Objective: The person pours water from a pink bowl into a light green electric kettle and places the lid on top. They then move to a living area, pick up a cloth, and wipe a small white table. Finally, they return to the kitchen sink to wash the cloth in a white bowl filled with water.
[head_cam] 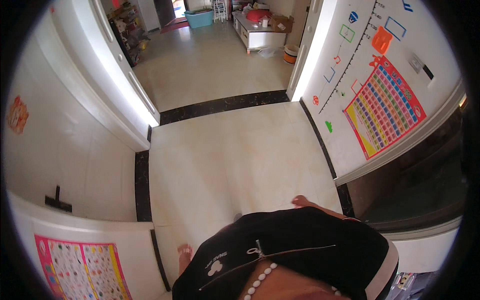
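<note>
My right hand (300, 201) hangs out in front of my black top, above the pale tile floor (232, 161). Its fingers look loosely bent, and no object shows in it. At my other side, my left hand (184, 250) is small and blurred, partly cut off by the top. What its fingers do is unclear. Neither hand visibly touches anything. Between them a grey tip (237, 216), perhaps of a shoe, pokes out from under the black top (300, 232). A string of white beads (262, 279) lies at my neck.
A dark stone threshold (225, 107) crosses the doorway ahead. Beyond it stand a low white cabinet (262, 39), a blue tub (198, 18), an orange-and-white bucket (290, 54) and cluttered shelves (127, 33). A white door (75, 150) is at left; a wall chart (386, 107) hangs right.
</note>
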Tool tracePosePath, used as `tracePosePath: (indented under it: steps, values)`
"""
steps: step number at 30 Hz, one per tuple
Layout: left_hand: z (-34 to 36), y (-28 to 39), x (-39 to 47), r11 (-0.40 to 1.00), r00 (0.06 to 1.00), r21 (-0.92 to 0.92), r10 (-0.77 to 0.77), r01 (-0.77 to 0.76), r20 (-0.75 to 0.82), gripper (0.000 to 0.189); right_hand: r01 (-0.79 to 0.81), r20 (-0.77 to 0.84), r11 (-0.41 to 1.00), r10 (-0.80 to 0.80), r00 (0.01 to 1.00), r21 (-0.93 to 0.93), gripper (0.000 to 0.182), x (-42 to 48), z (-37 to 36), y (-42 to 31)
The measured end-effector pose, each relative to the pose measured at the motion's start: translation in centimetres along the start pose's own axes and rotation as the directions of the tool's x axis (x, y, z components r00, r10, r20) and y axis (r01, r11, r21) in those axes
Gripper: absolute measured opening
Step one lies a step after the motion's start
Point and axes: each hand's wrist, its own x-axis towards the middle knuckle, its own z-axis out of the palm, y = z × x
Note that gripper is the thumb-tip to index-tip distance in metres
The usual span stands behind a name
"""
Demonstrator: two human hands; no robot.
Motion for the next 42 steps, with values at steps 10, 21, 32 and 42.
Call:
tracePosePath:
  steps: [10,21,32,42]
  values:
    - [-28.1,10.3,44.7,0.47,0.98,-0.875,-0.092,-0.115,-0.178,0.02,-0.119,0.263,0.966,0.18,0.948,-0.231,0.019,15.1,2.5,13.1]
    - [-30.5,-1.9,57.1,0.998,1.0,0.058,0.02,-0.019,-0.021,0.02,-0.599,0.195,0.556,0.618,0.762,0.577,0.016,66.6,-25.1,14.7]
    - [-49.7,5.3,88.5,0.992,0.999,0.124,-0.007,0.003,0.037,0.018,-0.609,0.217,0.634,0.586,0.781,0.477,0.017,90.5,-34.8,23.9]
    - [-78.8,23.7,132.3,-0.022,1.0,-1.0,-0.009,-0.022,-0.022,0.029,-0.438,0.271,0.89,0.456,0.848,-0.128,0.013,104.9,-43.5,37.1]
